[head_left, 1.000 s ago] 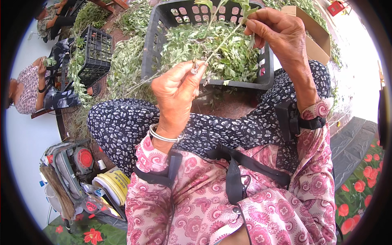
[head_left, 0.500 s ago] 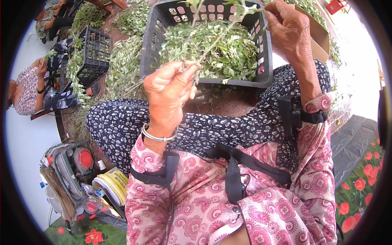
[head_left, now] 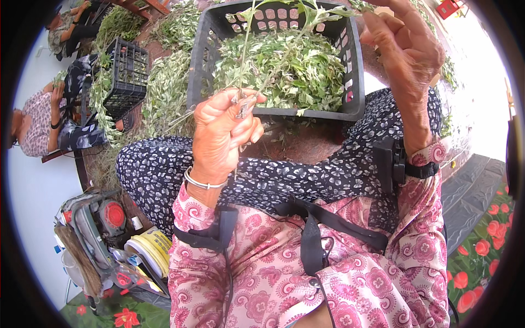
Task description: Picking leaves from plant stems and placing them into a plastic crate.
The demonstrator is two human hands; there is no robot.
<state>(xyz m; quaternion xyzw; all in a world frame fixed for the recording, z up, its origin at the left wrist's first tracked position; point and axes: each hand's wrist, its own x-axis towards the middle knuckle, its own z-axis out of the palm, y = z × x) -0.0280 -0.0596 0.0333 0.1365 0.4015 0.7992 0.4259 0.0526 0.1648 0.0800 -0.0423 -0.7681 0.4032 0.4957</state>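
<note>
My left hand (head_left: 224, 123) is closed around the lower ends of thin leafy plant stems (head_left: 244, 46), which rise out of its fist over the crate. One stem slants up to the right and ends in green leaves (head_left: 314, 15) by the top edge. Just right of those leaves, my right hand (head_left: 407, 49) is raised with thumb and fingers apart; some fingertips run off the picture, and I see nothing held there. Below both hands stands a black plastic crate (head_left: 358, 82) with slotted walls, part filled with plucked green leaves (head_left: 295, 68).
More cut plants (head_left: 169, 82) are heaped left of the crate. Farther left are a second black crate (head_left: 128, 76) and a seated person (head_left: 41, 120), with another person behind. A cardboard box (head_left: 435, 81) is partly hidden by my right hand. A yellow bucket (head_left: 150, 249) stands at lower left.
My right hand has moved slightly right, its pinched fingers now spread. My left hand has shifted a little down and left, and the stems in it stand more upright.
</note>
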